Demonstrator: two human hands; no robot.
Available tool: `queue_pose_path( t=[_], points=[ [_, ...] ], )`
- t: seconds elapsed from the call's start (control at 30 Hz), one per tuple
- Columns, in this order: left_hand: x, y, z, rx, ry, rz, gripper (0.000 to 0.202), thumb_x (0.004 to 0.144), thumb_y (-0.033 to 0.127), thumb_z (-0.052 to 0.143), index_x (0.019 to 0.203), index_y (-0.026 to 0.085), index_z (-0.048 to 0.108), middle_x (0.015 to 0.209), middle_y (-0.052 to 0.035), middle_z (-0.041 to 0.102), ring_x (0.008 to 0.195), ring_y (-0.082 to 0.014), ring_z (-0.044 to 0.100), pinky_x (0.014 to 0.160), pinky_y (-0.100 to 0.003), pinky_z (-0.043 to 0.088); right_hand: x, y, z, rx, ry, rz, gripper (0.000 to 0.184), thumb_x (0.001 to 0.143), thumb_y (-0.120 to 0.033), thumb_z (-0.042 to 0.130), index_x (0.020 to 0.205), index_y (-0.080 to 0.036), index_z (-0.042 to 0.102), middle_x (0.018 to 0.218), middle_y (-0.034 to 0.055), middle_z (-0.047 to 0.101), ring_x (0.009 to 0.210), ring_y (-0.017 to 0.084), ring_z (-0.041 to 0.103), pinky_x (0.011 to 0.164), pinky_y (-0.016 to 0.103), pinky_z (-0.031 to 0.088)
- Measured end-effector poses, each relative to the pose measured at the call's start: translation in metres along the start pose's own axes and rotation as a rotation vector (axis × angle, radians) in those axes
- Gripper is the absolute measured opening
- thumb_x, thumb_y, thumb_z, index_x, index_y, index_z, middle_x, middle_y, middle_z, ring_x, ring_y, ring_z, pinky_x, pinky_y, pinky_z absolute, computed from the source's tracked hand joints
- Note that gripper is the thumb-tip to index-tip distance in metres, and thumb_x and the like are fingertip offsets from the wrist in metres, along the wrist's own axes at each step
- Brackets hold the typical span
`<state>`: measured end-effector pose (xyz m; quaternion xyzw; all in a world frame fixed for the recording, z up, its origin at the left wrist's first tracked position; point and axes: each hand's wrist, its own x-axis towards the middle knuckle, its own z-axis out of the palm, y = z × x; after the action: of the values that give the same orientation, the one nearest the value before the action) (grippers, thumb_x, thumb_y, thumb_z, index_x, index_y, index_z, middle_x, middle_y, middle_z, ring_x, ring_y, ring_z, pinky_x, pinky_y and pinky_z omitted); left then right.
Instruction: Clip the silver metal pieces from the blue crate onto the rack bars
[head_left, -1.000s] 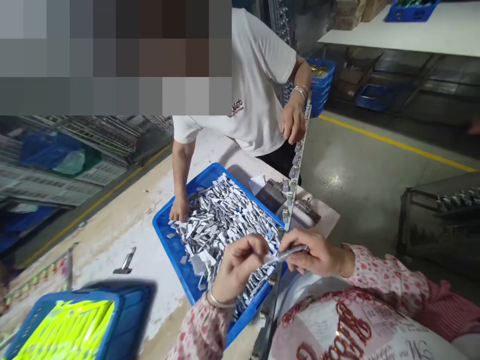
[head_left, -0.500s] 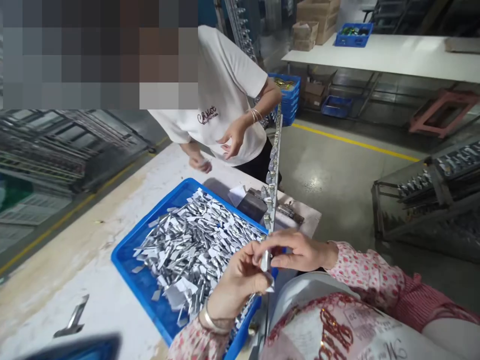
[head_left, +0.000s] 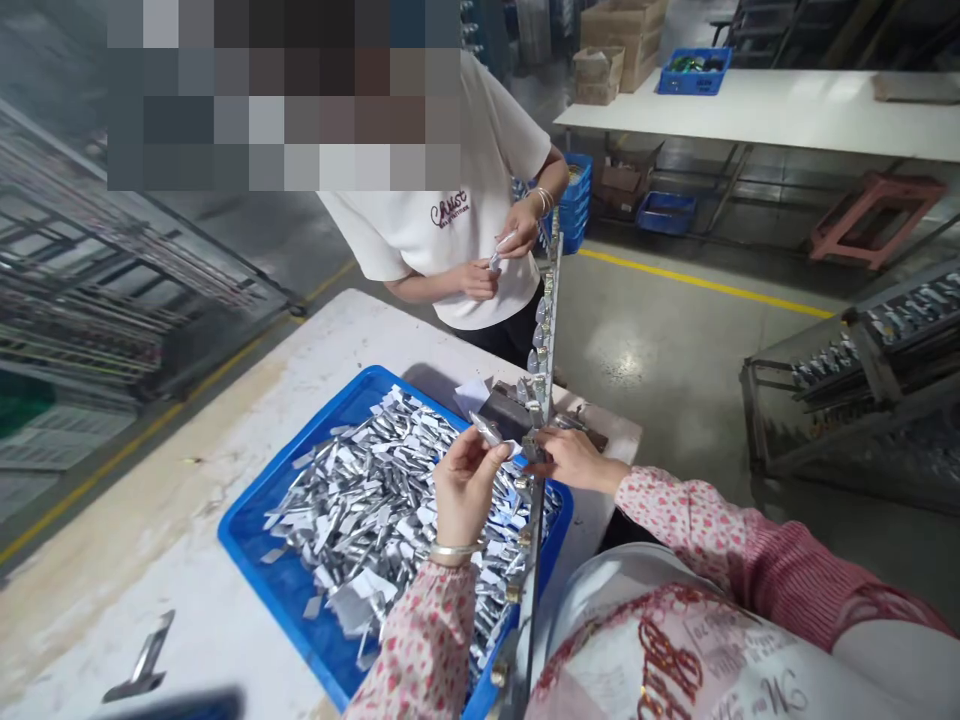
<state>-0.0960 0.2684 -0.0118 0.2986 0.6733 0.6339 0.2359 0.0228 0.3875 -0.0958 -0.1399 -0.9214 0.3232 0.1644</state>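
My left hand (head_left: 466,490) pinches a shiny silver metal piece (head_left: 487,430) between thumb and fingers, and a bit of white paper shows by the thumb. The piece is tilted, above the far right part of a blue tray (head_left: 281,590). Heaped in that tray are many similar silver pieces (head_left: 375,500) mixed with white paper slips. My right hand (head_left: 581,460) has its fingers closed at a small metal clip (head_left: 531,445) on a long upright rail (head_left: 553,330). Silver pieces sit in a row along the rail's far part; bare brass-coloured clips (head_left: 513,593) show nearer me.
Across the white table (head_left: 97,610) a co-worker (head_left: 480,240) holds a small piece in both hands. A T-shaped metal part (head_left: 142,660) lies at the near left. Dark metal blocks (head_left: 506,412) stand beyond the tray. A loaded rack (head_left: 862,380) is on the right.
Both hands have moved away from me along the rail and come apart, the left keeping a silver piece. The right has gone to a clip. The co-worker's hands have come together around a piece.
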Motion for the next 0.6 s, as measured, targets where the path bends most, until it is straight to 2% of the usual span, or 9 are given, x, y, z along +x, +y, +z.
queue_pose_path(
  t=[0.23, 0.4, 0.6],
  points=[
    [0.006, -0.009, -0.002, 0.189, -0.051, 0.13, 0.034, 0.072, 0.031, 0.074, 0.102, 0.016, 0.067, 0.084, -0.0027, 0.073, 0.074, -0.0152, 0.067, 0.071, -0.026, 0.055, 0.004, 0.005, 0.002, 0.019, 0.018, -0.055, 0.026, 0.089, -0.04, 0.06, 0.087, -0.015, 0.066, 0.079, 0.0051, 0.068, 0.07, 0.015, 0.062, 0.065, 0.025, 0.042],
    [0.005, -0.011, -0.002, 0.409, -0.127, 0.27, 0.03, 0.078, 0.031, 0.069, 0.103, 0.015, 0.067, 0.089, -0.0049, 0.073, 0.075, -0.0158, 0.068, 0.072, -0.026, 0.055, 0.005, 0.006, 0.004, 0.001, -0.004, -0.081, 0.026, 0.088, -0.039, 0.061, 0.085, -0.014, 0.066, 0.081, 0.006, 0.069, 0.072, 0.016, 0.064, 0.064, 0.024, 0.042],
    [0.004, 0.001, -0.003, 0.648, -0.225, 0.489, 0.017, 0.084, 0.025, 0.063, 0.098, 0.016, 0.066, 0.084, -0.0048, 0.072, 0.07, -0.0132, 0.067, 0.068, -0.022, 0.051, 0.005, 0.001, -0.004, -0.074, -0.107, -0.037, 0.031, 0.087, -0.044, 0.06, 0.093, -0.014, 0.066, 0.09, 0.0086, 0.07, 0.079, 0.018, 0.065, 0.068, 0.025, 0.045]
  ],
)
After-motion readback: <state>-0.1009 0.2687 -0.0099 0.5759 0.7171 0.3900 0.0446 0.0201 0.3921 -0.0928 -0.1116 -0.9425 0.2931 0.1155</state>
